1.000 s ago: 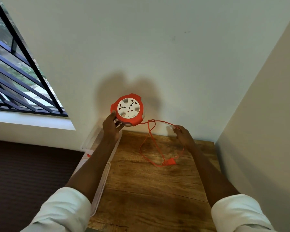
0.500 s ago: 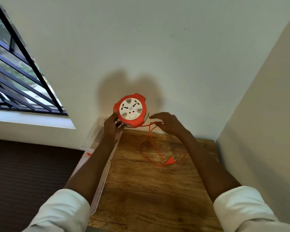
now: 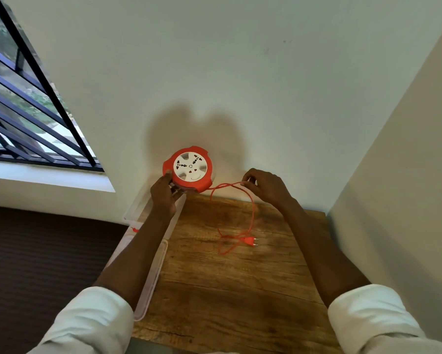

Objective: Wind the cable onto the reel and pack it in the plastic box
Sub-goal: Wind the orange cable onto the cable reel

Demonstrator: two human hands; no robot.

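My left hand (image 3: 163, 194) grips the lower left rim of an orange cable reel (image 3: 189, 169) with a white socket face, held up above the table's far edge. An orange cable (image 3: 251, 213) runs from the reel's lower right. My right hand (image 3: 265, 186) pinches that cable a short way from the reel. The rest of the cable hangs down in a loop onto the wooden table (image 3: 227, 290) and ends at an orange plug (image 3: 250, 241). A clear plastic box (image 3: 140, 208) stands at the table's left edge, partly hidden by my left forearm.
A clear lid (image 3: 151, 277) lies along the table's left edge in front of the box. White walls close the table in at the back and on the right. A barred window (image 3: 23, 111) is at the left, dark floor below it.
My right hand came in close to the reel, then drew back to the right with the cable pinched. The plug slid a little across the table. The reel stayed in my left hand.
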